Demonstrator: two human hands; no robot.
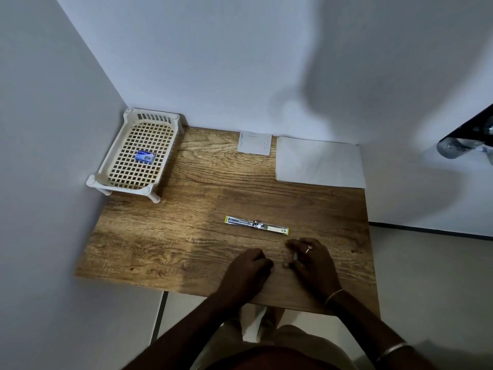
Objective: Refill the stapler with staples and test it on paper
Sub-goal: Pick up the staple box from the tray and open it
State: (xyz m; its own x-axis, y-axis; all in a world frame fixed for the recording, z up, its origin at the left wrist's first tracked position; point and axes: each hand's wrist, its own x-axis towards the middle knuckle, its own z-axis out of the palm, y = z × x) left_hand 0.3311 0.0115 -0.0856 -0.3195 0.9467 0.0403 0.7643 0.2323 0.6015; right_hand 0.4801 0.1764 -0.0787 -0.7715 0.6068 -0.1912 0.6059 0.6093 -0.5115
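The stapler (256,224) lies unfolded flat across the middle of the wooden table (186,236), its metal channel facing up. A small blue staple box (144,157) sits in the cream lattice tray (125,166) at the back left. Just in front of the stapler, my right hand (312,261) pinches a thin silvery strip of staples (295,255) between its fingertips. My left hand (246,271) rests beside it on the table with curled fingers; nothing shows in it. A stack of white paper (320,162) lies at the back right, a smaller sheet (254,143) next to it.
Walls close the table in at the left and back. The table's right edge drops to a tiled floor. A dark object with a shiny metal part (464,141) juts in at the right, above table level.
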